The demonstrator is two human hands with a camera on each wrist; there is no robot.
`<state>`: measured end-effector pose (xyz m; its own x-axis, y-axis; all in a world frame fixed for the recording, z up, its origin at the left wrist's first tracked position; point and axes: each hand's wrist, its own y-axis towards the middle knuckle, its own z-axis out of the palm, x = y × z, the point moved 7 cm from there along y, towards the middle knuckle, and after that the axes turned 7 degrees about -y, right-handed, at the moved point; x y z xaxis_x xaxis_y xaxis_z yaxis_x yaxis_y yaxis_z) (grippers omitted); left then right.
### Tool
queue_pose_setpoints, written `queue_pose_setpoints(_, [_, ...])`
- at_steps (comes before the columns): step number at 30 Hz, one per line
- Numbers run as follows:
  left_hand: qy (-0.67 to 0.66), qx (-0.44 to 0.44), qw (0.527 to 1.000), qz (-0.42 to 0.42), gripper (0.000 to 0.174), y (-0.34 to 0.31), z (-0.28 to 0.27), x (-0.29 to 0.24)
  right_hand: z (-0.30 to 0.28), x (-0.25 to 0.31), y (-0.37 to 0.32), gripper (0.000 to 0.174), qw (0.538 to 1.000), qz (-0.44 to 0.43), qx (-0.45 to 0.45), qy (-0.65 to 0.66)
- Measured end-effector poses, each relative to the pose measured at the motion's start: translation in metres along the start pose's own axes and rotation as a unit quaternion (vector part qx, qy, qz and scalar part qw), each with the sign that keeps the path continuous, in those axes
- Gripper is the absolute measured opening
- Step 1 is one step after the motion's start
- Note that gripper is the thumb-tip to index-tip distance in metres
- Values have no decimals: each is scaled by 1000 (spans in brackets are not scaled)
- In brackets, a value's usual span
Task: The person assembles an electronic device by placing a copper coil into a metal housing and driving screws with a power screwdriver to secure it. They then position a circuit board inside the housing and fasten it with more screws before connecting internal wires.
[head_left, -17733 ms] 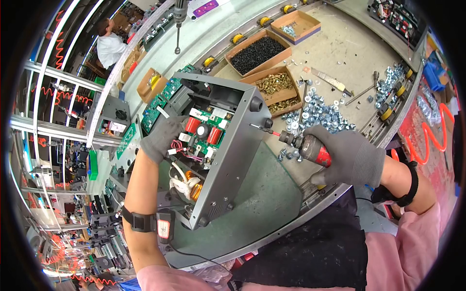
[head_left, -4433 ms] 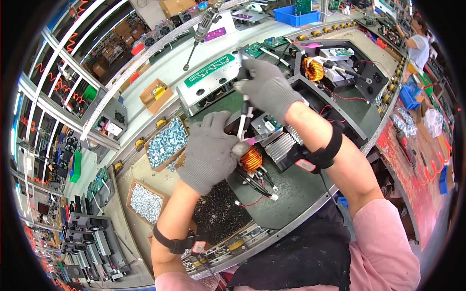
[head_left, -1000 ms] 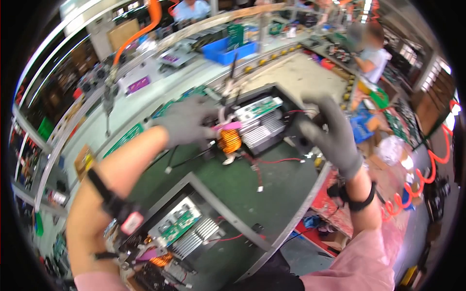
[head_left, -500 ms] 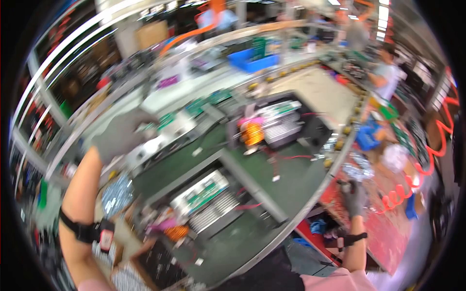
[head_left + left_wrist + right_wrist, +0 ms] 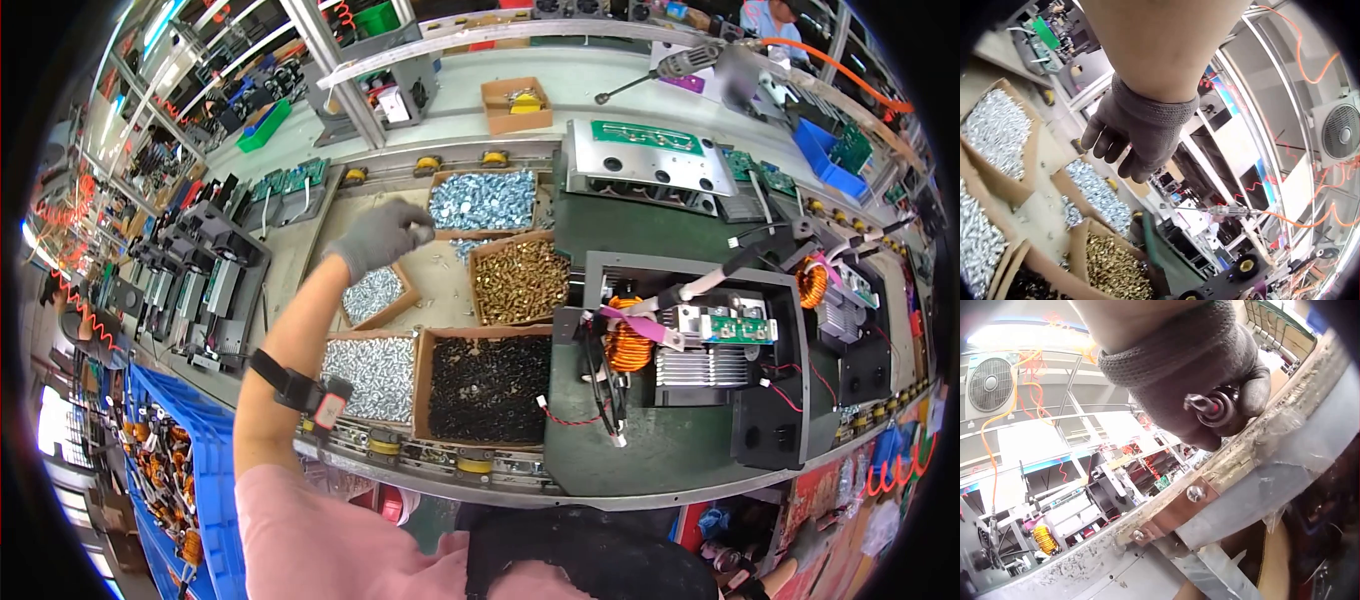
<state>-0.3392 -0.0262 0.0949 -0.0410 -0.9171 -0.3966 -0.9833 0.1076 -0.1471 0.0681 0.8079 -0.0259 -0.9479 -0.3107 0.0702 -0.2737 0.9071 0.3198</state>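
Right wrist view: a dark round tool (image 5: 1215, 406) with a metal tip sits in the gloved right hand (image 5: 1191, 381), whose fingers curl round it in a narrow grip. The hand hangs just beside a chipped bench edge (image 5: 1229, 464), tool tip facing the camera. In the head view that arm reaches out low to the far right, the hand small near the rim of the picture.

The left arm stretches forward, palm down, and the gloved left hand (image 5: 385, 235) hovers above a small carton (image 5: 390, 314) of silver screws, its grip loose, fingers bent and slightly apart (the left wrist view shows them drooping). Just beside it lie bluish fasteners (image 5: 485, 200) and brass fasteners (image 5: 518, 280), with black screws (image 5: 488, 390) nearer the body. To their right stands a grey chassis (image 5: 625, 262) with an orange coil (image 5: 628, 345); beyond it hangs a power driver (image 5: 690, 62).
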Motion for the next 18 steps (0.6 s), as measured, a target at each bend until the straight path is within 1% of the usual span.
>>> queue_pose_setpoints(1, [-4,-8,1000,-12,29,-4,15,13,9,-7,10,63,998,-22,-42,37])
queue_pose_setpoints(2, [-9,-16,999,-26,28,-8,28,23,3,-3,11,63,998,-28,-42,37])
queue_pose_setpoints(3, [-2,-17,997,-74,27,-11,38,31,-4,-5,9,59,987,45,49,149])
queue_pose_setpoints(4, [4,-17,992,-122,27,-13,47,39,-15,-3,6,58,977,69,43,198])
queue_pose_setpoints(5, [70,-6,986,-152,32,-12,55,51,-29,8,2,57,968,67,10,240])
queue_pose_setpoints(6, [66,-5,986,-156,32,-13,60,57,-48,12,-2,56,957,65,-24,283])
queue_pose_setpoints(8, [161,-7,951,-263,42,-18,63,77,-90,36,-18,54,919,50,-93,381])
queue_pose_setpoints(9, [97,-8,962,-255,49,-18,70,91,-113,48,-24,53,895,38,-124,426])
queue_pose_setpoints(10, [96,-8,963,-252,49,-17,73,97,-132,60,-31,53,895,40,-127,425])
queue_pose_setpoints(11, [98,-27,964,-244,48,-15,73,99,-158,75,-40,51,843,1,-170,510])
queue_pose_setpoints(12, [98,-45,965,-238,47,-14,76,102,-176,87,-46,51,844,1,-174,507])
queue_pose_setpoints(13, [105,-65,965,-232,45,-12,79,106,-197,101,-52,49,784,-49,-195,587])
queue_pose_setpoints(14, [103,-62,966,-227,45,-11,84,100,-211,114,-55,48,758,-73,-190,620])
queue_pose_setpoints(15, [133,-105,965,-198,43,-11,82,85,-228,127,-56,49,715,-113,-217,654])
queue_pose_setpoints(16, [161,-148,962,-167,41,-11,82,66,-222,124,-48,49,680,-22,-209,703])
queue_pose_setpoints(17, [117,-181,969,-118,38,-9,84,43,-217,127,-33,50,648,-44,-139,748])
queue_pose_setpoints(18, [111,-176,973,-104,38,-8,89,22,-209,133,-18,51,593,-81,-25,800])
